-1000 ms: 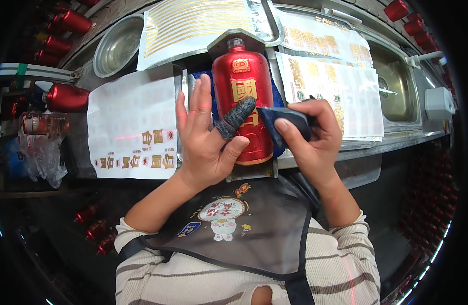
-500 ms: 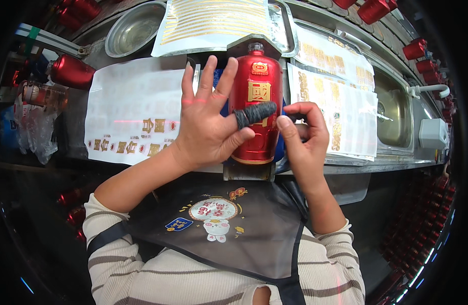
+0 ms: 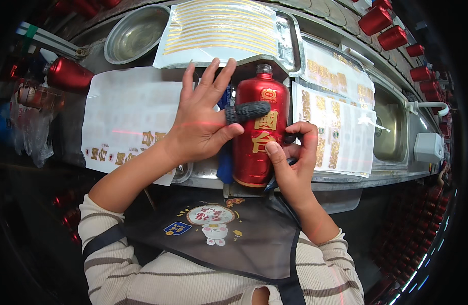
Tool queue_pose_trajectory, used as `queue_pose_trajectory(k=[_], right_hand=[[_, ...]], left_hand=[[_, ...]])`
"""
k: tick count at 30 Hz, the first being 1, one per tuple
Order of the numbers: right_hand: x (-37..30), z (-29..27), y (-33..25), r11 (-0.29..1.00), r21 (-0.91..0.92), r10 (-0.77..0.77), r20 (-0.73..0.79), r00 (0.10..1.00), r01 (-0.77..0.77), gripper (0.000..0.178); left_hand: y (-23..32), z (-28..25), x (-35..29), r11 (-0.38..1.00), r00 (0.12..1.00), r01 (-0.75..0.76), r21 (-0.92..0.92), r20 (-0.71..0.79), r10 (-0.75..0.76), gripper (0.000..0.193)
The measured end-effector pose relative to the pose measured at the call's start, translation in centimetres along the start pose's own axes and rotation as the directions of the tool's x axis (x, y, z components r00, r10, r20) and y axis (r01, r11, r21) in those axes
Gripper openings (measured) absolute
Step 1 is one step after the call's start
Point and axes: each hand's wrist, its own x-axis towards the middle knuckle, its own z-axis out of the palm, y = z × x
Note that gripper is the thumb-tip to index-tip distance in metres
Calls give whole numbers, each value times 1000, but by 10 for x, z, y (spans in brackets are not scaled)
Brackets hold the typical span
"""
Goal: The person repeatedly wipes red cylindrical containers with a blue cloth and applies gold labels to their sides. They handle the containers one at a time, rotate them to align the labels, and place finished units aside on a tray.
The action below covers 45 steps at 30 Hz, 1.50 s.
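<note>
A glossy red bottle [image 3: 248, 157] with a bare clear neck and gold raised characters lies neck-away in front of me. My left hand [image 3: 197, 124] is open beside and over its left edge, fingers spread. Dark ribbed fabric [image 3: 247, 112] wraps its index finger, which stretches across the upper gold character without showing clearly whether it touches. My right hand [image 3: 296, 165] is closed at the bottle's lower right, thumb on its front and fingers curled along the side. A dark covering shows on one right fingertip; the other fingertips are partly hidden.
Sheets of gold character stickers lie left [image 3: 127, 114] and right [image 3: 333, 129]. Behind are a sheet of gold strips [image 3: 221, 30] and a metal bowl [image 3: 135, 35]. A sink [image 3: 389, 119] is at right. Another red bottle [image 3: 68, 74] lies left; several more line the edges.
The bottle now sits lower in view, with its lower gold character uncovered. My right hand has come down from near the wrapped left finger onto the bottle's side. My left hand stays spread.
</note>
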Motion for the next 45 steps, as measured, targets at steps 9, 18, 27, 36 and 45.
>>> queue_pose_trajectory(k=[9,18,27,36,45], right_hand=[[0,0,-4,999,-45,-4,21,1000,5,46],[6,4,1,986,164,41,-3,999,-40,37],[29,-43,12,833,509,210,72,975,-217,28],[50,7,-44,130,-504,-730,535,427,854,28],[-5,-26,-33,962,-124,-227,140,964,244,23]], left_hand=[[2,-1,22,998,998,-41,41,-42,43,50],[-5,13,34,951,980,166,-261,-66,-189,48],[39,9,-13,997,996,-44,62,-72,49,39],[75,13,-71,927,953,163,-338,-188,-237,33],[70,25,-18,301,756,303,-904,35,-654,49]])
